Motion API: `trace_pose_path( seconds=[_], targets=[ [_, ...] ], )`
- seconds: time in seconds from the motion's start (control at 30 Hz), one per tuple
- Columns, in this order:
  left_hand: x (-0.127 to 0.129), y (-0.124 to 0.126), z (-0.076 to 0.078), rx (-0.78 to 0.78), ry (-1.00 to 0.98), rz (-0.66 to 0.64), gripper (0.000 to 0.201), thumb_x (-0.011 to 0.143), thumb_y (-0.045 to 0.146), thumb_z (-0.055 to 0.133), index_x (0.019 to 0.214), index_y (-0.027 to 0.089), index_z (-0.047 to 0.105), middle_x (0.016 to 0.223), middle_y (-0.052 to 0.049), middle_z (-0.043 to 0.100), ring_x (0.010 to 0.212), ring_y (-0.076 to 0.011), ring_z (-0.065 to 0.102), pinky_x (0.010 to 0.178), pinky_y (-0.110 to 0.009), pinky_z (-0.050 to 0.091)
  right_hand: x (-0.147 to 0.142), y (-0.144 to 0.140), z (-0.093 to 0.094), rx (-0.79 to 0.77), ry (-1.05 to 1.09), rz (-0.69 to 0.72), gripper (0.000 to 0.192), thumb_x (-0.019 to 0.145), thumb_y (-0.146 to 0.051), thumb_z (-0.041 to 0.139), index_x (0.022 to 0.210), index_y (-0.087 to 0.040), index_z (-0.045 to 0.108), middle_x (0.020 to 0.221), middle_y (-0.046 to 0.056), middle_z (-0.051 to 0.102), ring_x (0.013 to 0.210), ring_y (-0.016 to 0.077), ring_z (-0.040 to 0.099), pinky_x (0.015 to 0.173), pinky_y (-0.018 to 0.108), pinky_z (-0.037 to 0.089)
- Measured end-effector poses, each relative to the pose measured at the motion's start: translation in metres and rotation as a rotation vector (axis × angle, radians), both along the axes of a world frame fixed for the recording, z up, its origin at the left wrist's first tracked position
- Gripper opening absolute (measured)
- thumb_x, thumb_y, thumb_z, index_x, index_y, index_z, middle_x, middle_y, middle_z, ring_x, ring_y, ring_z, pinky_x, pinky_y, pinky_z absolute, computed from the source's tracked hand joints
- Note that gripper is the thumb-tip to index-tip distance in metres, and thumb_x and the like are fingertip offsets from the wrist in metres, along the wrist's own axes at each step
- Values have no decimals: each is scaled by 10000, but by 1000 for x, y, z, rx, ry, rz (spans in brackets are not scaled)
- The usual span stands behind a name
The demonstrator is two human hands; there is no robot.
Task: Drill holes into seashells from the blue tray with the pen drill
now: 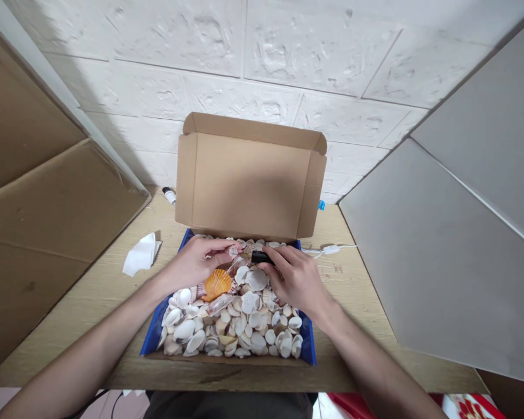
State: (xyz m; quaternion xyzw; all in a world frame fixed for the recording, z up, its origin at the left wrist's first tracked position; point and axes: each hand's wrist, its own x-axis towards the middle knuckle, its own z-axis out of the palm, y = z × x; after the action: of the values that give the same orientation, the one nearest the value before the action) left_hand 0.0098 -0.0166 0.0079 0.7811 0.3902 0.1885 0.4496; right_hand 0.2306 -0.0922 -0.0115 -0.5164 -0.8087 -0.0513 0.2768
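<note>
My left hand [197,261] pinches a small pale shell [233,251] between thumb and fingertips above the far part of the box. Closed around a black-handled tool [262,256], my right hand [300,278] points its thin metal tip left at that shell. Whether the tip touches the shell is too small to tell. Beneath both hands, an open cardboard box with blue sides [154,330] is filled with white and beige seashells [240,326]. A bright orange scallop shell [217,283] lies on the pile just below my left hand.
The raised box lid [251,180] stands before a white brick-patterned wall [209,93]. A white tissue [140,255] and a small black-capped bottle [169,195] are on the left. A white cable connector [330,249] lies right. Cardboard [61,203] and a pale panel [419,250] flank the table.
</note>
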Motion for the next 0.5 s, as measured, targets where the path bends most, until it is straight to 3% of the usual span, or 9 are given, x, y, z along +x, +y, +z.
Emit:
trace_pose_path(
  seconds=[0.27,0.5],
  targets=[
    [0,0,-4,8,-18,2,313,888,277,544,1116,164,726,1065,-66,751,900,-185,682,805,-257,499,3,1,-2,57,22,3,253,927,-233,534,1148,-156,630,1027,98,705,880,209,610,749,358,489],
    [0,0,-4,10,-20,19,326,872,255,544,1123,152,724,1072,-79,749,916,-195,690,847,-278,505,1,2,-1,-8,-11,-20,259,940,-266,506,1140,-158,630,1001,98,705,853,210,614,731,353,491]
  ],
)
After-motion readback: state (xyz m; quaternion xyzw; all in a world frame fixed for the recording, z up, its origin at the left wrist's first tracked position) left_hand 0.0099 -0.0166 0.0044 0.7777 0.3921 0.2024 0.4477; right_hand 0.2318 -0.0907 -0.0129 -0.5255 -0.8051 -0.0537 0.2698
